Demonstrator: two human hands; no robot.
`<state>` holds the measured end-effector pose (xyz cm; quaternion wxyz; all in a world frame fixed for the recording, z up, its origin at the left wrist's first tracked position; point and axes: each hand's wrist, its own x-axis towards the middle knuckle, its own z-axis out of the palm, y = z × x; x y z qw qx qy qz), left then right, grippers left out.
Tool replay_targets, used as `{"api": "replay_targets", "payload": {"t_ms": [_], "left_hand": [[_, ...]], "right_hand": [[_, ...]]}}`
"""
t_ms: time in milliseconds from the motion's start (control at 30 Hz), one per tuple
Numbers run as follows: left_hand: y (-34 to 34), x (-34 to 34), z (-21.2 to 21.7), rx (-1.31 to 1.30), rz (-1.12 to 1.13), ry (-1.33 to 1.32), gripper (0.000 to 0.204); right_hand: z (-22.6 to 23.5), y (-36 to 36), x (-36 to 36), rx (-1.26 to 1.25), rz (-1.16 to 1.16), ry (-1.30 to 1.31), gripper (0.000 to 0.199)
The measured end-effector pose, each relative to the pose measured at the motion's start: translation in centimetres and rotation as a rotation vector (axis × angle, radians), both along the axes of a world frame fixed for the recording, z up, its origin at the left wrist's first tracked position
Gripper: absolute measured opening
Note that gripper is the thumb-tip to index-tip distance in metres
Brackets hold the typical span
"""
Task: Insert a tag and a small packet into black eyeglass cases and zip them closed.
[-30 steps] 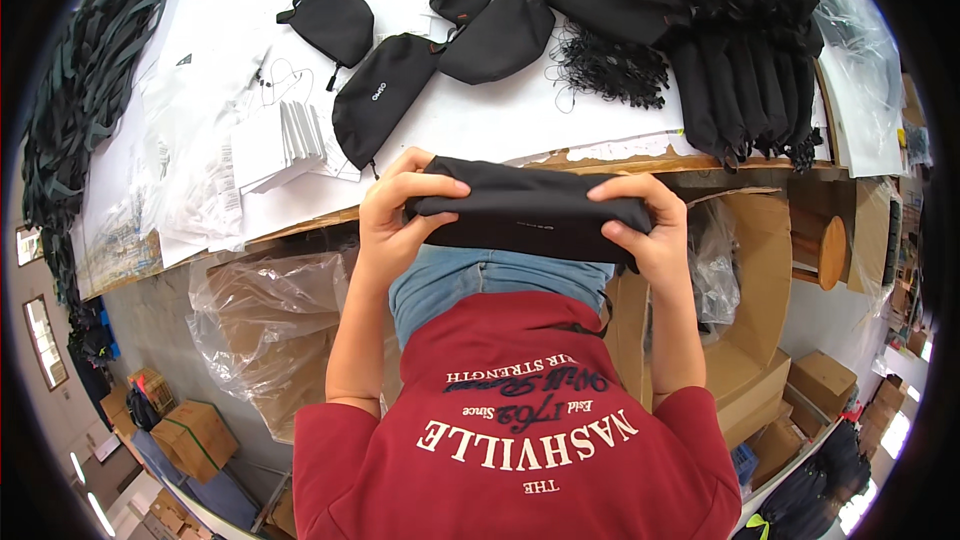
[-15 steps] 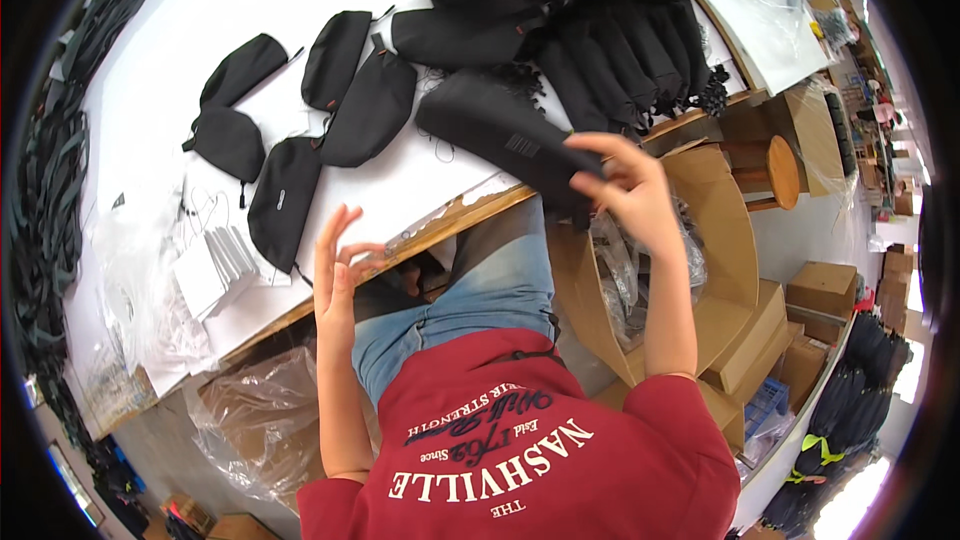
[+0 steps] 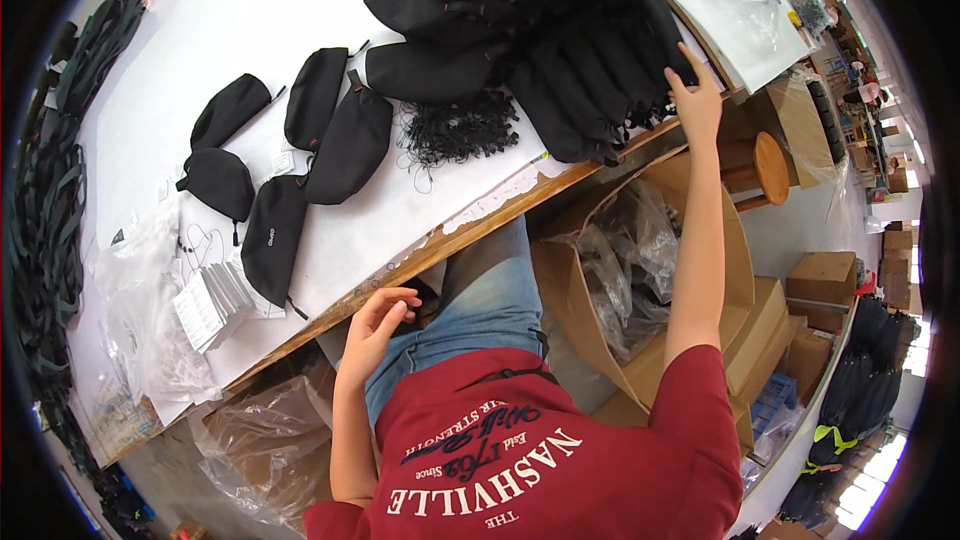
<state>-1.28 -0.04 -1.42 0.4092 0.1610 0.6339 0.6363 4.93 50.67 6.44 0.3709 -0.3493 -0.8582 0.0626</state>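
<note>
Fingers (image 3: 672, 77) of the right hand (image 3: 693, 100) are spread and extended, their tips touching the near edge of the pouch pile (image 3: 560, 30), a heap of black fabric pouches at the far right of the worktop (image 3: 150, 70); nothing is gripped. The pile overhangs the wooden worktop edge (image 3: 480, 225) slightly. The left hand (image 3: 375, 325) hangs below that edge, over the lap, with fingers loosely curled and empty. Just left of the pile lies a tangle of black cords (image 3: 455, 130). Further left, five single black pouches are laid out on the white surface: two side by side (image 3: 335, 125), one above left (image 3: 230, 110), a rounded one (image 3: 220, 182), and one nearest the edge (image 3: 270, 240). Beside that last pouch sits a stack of white tags (image 3: 215, 300), with clear plastic bags (image 3: 140, 320) around it. Black straps (image 3: 55, 170) run along the far left side. Under the worktop, to the right of the person's jeans, an open cardboard box (image 3: 700, 240) holds clear plastic wrapping (image 3: 630, 260); a round wooden stool (image 3: 765, 165) stands behind the forearm. More boxes (image 3: 825, 280) lie on the floor at right.
</note>
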Motion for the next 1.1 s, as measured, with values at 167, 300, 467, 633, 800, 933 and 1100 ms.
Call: {"api": "replay_targets", "payload": {"t_ms": [167, 300, 467, 633, 800, 933, 1100], "left_hand": [[-0.7, -0.1, 0.3, -0.117, -0.058, 0.037, 0.027], [-1.5, -0.1, 0.0, -0.096, -0.037, 0.037, 0.027], [-1.8, -0.3, 0.8, -0.105, -0.014, 0.053, 0.025], [-2.9, -1.3, 3.9, -0.104, 0.329, 0.451, 0.013], [-7.4, -3.8, 5.0, -0.154, 0.828, 0.814, 0.014], [-9.6, -3.9, 6.4, -0.076, 0.97, 0.869, 0.017], [-11.3, -6.3, 6.3, -0.331, 0.996, 1.05, 0.021]], "right_hand": [[-1.9, 3.5, 0.3, -0.502, 0.033, -0.004, 0.058], [-3.0, 4.9, 1.2, -0.345, -0.041, -0.047, 0.056], [-3.6, 6.1, 1.3, -0.291, -0.039, -0.015, 0.054], [-3.2, 5.7, 1.5, -0.451, 0.025, 0.035, 0.054], [-3.5, 5.0, 0.7, -0.39, 0.089, 0.183, 0.047], [-4.1, 5.1, 0.3, -0.352, 0.023, 0.141, 0.045], [-5.8, 7.6, 1.5, 0.457, -0.204, -0.055, 0.041]]}}
